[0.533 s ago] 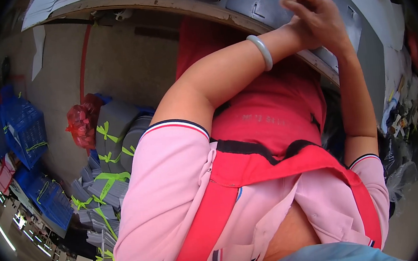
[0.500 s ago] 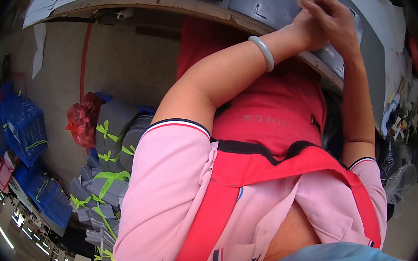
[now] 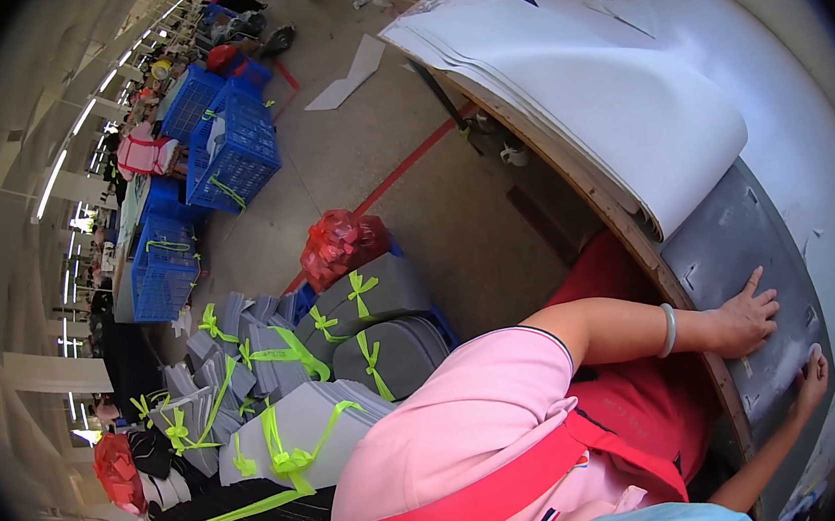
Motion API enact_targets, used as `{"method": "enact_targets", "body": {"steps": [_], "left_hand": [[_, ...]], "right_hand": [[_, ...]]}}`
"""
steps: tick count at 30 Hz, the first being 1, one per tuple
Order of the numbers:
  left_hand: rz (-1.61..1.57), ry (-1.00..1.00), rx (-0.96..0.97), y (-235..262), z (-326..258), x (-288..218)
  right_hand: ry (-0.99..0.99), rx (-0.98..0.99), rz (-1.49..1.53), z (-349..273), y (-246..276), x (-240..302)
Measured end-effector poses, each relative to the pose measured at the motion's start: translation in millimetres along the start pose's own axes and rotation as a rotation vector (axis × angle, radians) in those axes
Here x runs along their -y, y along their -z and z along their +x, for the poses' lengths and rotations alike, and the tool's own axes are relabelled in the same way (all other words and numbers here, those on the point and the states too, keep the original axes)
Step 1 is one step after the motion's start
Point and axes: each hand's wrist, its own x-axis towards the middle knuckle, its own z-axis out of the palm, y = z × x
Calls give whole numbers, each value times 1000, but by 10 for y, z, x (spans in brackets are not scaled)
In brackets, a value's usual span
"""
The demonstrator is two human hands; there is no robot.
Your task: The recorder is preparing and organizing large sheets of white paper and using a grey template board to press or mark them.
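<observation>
My left hand [image 3: 745, 320], below a pale bangle [image 3: 667, 330], rests on a dark grey sheet [image 3: 733, 248] with its fingers spread. The sheet lies on the work table and has small light slot-like marks. Closer to me, my right hand [image 3: 811, 383] is at the sheet's far right part with its fingers drawn together. Something small and whitish shows at those fingertips, too small to name. Beyond my left hand, large white sheets [image 3: 582, 94] are stacked on the table, their near edge curling up.
Grey cut pieces [image 3: 299, 438] tied with bright green strips are piled at my left. Behind them sits a red plastic bag [image 3: 341, 248]. Blue crates [image 3: 235, 142] stand farther off on the floor. The table's wooden edge [image 3: 569, 165] runs between me and the sheets.
My view has swung to the left, bringing more floor and crates in. My hands, close together above the table before, are now apart; the left lies flat on the grey sheet.
</observation>
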Motion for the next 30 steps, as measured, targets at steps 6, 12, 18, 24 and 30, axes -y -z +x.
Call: {"method": "enact_targets", "body": {"steps": [6, 12, 18, 24, 30], "left_hand": [[27, -22, -95, 226, -97, 197], [-47, -238, 4, 407, -339, -333], [-11, -115, 257, 626, -352, 28], [-112, -118, 411, 638, -294, 180], [-36, -148, 372, 601, -331, 119]], "right_hand": [[1563, -552, -2492, 1522, 799, -1065], [1875, -35, -1905, 1295, 673, -899], [1958, -221, -2107, 1333, 567, -625], [1932, -273, -2049, 1338, 552, -642], [1970, -305, -2069, 1331, 522, -634]]}}
